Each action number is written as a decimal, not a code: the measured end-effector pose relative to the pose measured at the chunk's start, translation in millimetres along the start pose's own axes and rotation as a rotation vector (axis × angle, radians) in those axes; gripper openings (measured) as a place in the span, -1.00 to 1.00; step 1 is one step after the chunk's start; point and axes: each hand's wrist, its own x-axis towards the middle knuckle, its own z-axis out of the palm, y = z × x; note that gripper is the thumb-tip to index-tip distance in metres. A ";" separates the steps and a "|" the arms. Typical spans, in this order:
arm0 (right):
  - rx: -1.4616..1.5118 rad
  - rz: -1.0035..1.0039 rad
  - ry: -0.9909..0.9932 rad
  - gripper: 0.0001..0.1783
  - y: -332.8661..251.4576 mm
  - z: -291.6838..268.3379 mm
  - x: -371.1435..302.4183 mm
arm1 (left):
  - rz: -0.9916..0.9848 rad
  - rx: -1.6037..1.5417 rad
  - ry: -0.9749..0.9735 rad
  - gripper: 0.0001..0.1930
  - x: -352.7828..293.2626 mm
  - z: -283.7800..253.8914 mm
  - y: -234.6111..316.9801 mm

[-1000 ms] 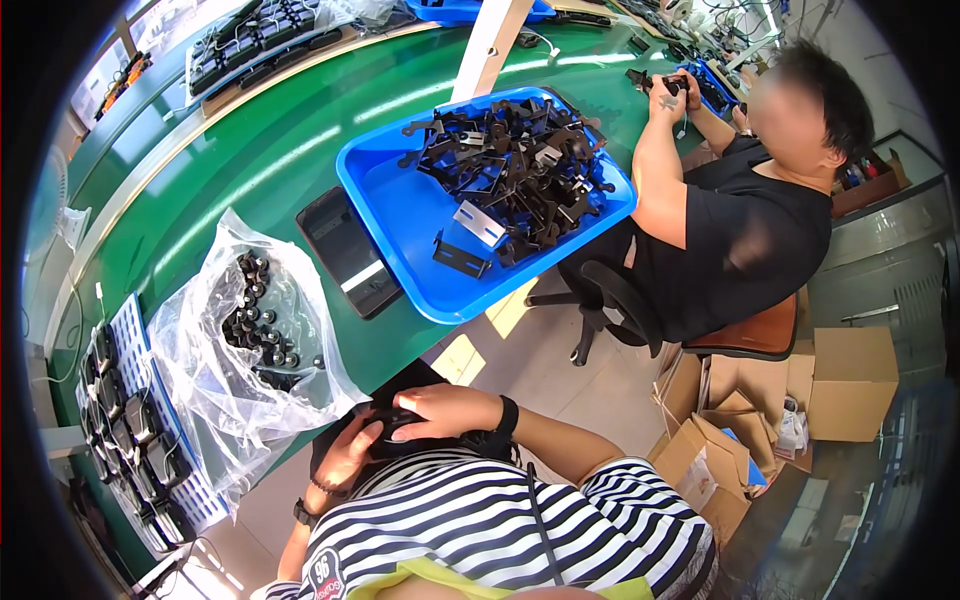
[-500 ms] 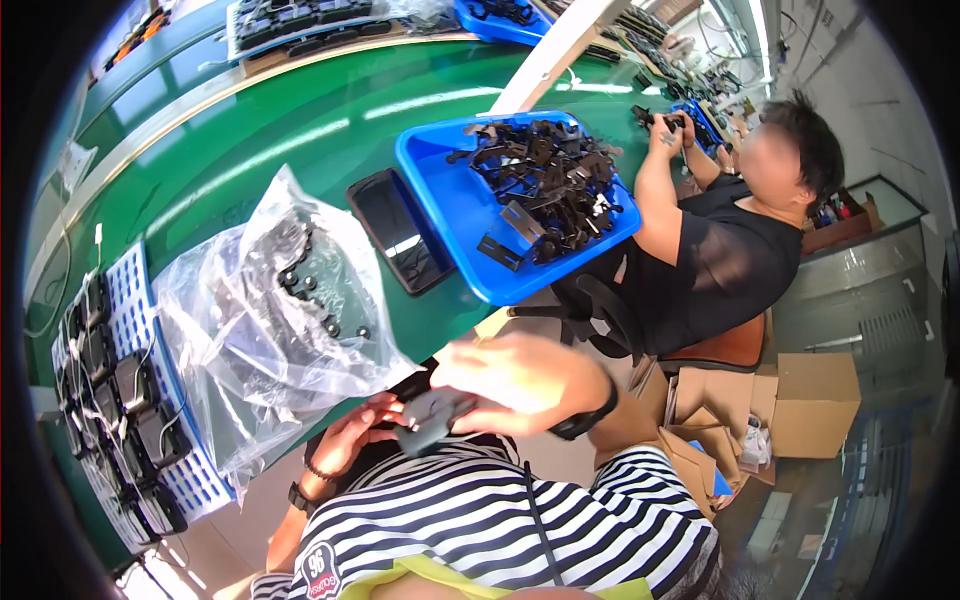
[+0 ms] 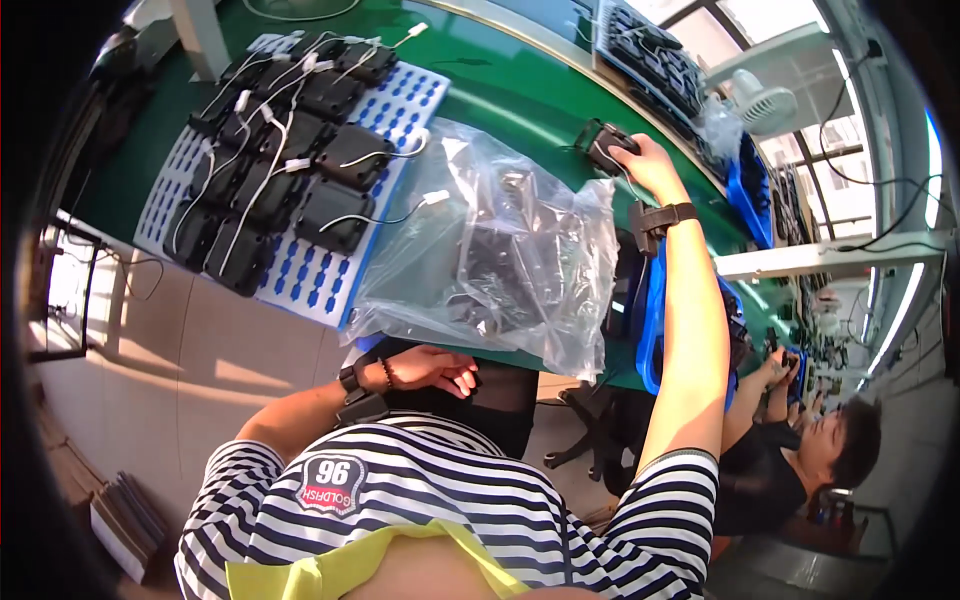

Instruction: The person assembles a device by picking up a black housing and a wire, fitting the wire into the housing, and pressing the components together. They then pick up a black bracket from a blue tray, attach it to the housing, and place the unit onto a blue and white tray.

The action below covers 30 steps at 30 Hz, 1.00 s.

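Where the black housing (image 3: 610, 152) is: over the green table (image 3: 490, 75), near its far edge; contact unclear.
Right hand (image 3: 645, 165): grips its right end; steady hold seems advisable.
White cable (image 3: 631, 184): best kept untrapped.
Left hand (image 3: 428, 368): curled, just off the near edge; cannot tell whether pinching anything.

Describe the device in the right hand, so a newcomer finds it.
Over the green table, beyond the clear bag, is the wearer's outstretched right hand. It grips a boxy black device. Unlike the black units on the blue-and-white panel, this one is held.
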 end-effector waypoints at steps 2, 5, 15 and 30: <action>-0.221 -0.012 0.179 -0.52 -5.4 13.1 14.4 | 0.017 -0.024 -0.033 -0.66 -4.3 -1.7 0.6; -0.507 -0.285 0.524 -0.60 -27.9 10.4 8.4 | 0.041 -0.047 -0.058 -0.65 -6.8 -9.3 -0.6; 0.080 -0.796 -0.034 -0.49 -234.4 74.6 -87.3 | -0.030 -0.086 -0.118 -0.71 0.8 -13.1 3.1; -0.153 -0.841 -0.182 -0.27 -265.5 150.6 -63.0 | -0.008 -0.087 -0.089 -0.68 -4.2 -16.7 2.4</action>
